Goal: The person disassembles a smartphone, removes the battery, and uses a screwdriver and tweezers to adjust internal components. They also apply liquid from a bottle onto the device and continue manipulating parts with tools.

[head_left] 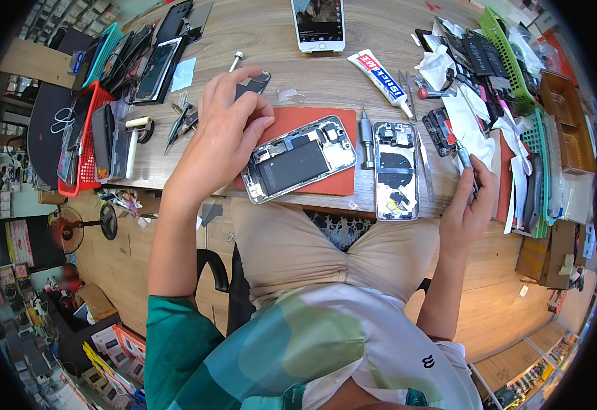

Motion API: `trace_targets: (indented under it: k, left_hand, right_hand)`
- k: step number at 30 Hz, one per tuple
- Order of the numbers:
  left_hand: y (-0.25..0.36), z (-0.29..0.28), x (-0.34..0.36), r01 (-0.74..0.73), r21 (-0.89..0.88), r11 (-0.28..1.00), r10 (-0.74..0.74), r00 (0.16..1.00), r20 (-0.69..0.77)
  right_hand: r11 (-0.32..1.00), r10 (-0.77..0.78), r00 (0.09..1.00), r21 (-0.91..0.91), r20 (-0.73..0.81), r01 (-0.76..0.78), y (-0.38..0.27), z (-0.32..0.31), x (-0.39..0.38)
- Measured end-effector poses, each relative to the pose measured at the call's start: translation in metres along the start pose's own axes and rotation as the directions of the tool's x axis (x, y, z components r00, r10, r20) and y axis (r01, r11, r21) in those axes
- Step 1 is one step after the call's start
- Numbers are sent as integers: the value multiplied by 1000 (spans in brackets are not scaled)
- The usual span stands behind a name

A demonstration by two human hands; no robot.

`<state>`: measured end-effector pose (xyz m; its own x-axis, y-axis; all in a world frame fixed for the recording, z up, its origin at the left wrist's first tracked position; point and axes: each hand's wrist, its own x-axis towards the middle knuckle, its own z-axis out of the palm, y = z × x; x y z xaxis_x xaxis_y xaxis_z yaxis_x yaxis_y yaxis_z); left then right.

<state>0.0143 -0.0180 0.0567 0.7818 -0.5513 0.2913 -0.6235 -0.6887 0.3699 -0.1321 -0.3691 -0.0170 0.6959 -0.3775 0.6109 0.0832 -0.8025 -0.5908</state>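
My left hand [227, 126] hovers over the left side of an opened phone [295, 164], its fingers loosely bent and apart, with no held thing visible. Beyond these fingers lies a small dark phone part [254, 83]. The opened phone shows a black battery and bare metal parts, and rests slightly turned on a red-brown mat [343, 184]. On the right, my right hand [473, 198] is closed around a slim screwdriver [462, 156], its tip toward a small black phone part [438, 131]. Between the hands sits a second opened phone housing [395, 174].
A grey screwdriver [367, 140] and tweezers [424, 164] flank the second housing. Beyond them are a glue tube [382, 78] and a propped-up phone [319, 26]. A red basket [88, 147] stands left; a green basket [507, 58] and loose papers crowd the right.
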Motion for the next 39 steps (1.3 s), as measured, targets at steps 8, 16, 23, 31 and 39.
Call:
trace_targets:
  k: [8, 16, 23, 31, 39]
  left_hand:
    - [0, 1, 1, -26, 29, 999, 27, 1000, -11]
    - [2, -1, 1, -3, -3, 1000, 2, 997, -77]
    - [-1, 1, -2, -8, 53, 999, 15, 992, -124]
    - [2, 3, -8, -27, 51, 998, 36, 985, -169]
    - [2, 7, -14, -41, 46, 998, 50, 974, -220]
  right_hand:
    - [999, -37, 999, -7, 7, 38, 3, 0, 0]
    - [1000, -29, 1000, 10, 10, 28, 3, 0, 0]
    - [1000, -22, 1000, 14, 16, 22, 4, 1, -1]
    - [998, -53, 999, 20, 5, 53, 6, 4, -1]
    - [999, -38, 999, 11, 14, 37, 5, 5, -2]
